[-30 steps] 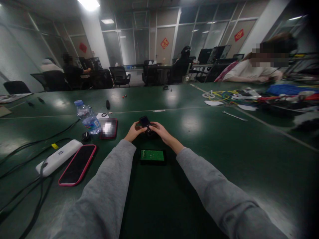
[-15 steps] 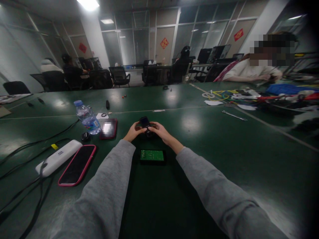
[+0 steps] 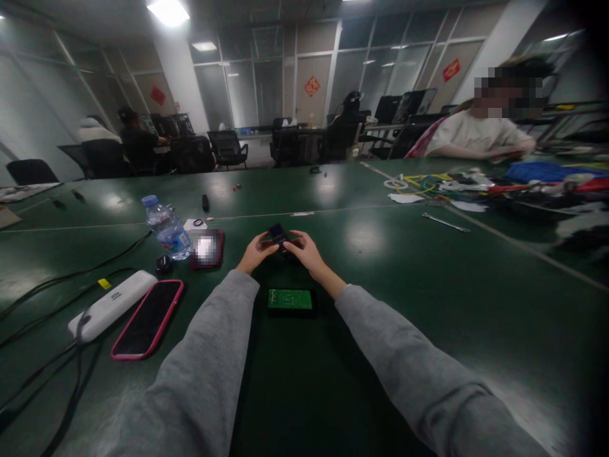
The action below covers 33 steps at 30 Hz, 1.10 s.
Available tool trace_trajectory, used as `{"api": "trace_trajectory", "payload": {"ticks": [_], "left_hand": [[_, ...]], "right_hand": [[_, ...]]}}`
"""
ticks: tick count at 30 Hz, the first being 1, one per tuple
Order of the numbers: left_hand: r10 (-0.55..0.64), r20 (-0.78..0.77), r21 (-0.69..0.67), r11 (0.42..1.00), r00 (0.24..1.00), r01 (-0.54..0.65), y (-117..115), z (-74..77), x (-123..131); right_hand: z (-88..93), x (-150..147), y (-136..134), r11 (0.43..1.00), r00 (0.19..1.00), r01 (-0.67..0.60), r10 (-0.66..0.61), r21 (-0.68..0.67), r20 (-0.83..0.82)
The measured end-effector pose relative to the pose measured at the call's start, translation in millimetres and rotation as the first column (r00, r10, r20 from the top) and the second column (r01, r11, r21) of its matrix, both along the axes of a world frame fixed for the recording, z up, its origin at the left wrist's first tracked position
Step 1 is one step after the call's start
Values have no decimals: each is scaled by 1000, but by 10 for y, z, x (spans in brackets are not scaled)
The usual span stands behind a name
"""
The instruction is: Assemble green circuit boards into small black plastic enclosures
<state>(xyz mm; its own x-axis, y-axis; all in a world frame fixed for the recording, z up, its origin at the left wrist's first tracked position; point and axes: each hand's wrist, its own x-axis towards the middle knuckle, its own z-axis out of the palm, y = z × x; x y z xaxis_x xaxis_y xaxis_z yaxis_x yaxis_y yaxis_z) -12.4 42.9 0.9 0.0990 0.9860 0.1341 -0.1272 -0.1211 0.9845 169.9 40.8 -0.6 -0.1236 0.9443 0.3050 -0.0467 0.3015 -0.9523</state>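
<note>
Both my hands reach out over the green table [image 3: 428, 298] and meet around a small dark device [image 3: 277, 233]. My left hand [image 3: 254, 252] grips its left side with curled fingers. My right hand [image 3: 304, 249] closes on its right side from above. The device's lower part is hidden between my fingers. A green circuit board [image 3: 290, 299] in a black frame lies flat on the table just below my hands, between my grey sleeves.
To the left lie a pink-cased phone [image 3: 148, 319], a white power bank [image 3: 111, 304] with cables, a water bottle [image 3: 166, 226] and a red-edged item [image 3: 207, 249]. At the far right a person [image 3: 471, 133] sits behind coloured wires [image 3: 428, 184]. Chairs and other people sit at the back.
My hands have drawn slightly together on the small device, and it has tilted a little. The view has shifted slightly; the circuit board has not moved.
</note>
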Motion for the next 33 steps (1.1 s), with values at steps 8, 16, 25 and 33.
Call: {"api": "trace_trajectory", "payload": {"ticks": [8, 16, 25, 33], "left_hand": [[57, 9, 2, 998, 998, -57, -6, 26, 11], [51, 1, 103, 993, 999, -51, 102, -79, -3], [41, -25, 95, 995, 999, -38, 120, -114, -7], [46, -29, 164, 986, 999, -40, 213, -245, -51]], "right_hand": [[36, 47, -66, 921, 903, 221, -317, 321, 288], [109, 30, -161, 850, 763, 87, -392, 519, 514], [228, 12, -268, 766, 461, -120, -521, 632, 718], [242, -31, -340, 730, 368, -248, -537, 637, 759]]}}
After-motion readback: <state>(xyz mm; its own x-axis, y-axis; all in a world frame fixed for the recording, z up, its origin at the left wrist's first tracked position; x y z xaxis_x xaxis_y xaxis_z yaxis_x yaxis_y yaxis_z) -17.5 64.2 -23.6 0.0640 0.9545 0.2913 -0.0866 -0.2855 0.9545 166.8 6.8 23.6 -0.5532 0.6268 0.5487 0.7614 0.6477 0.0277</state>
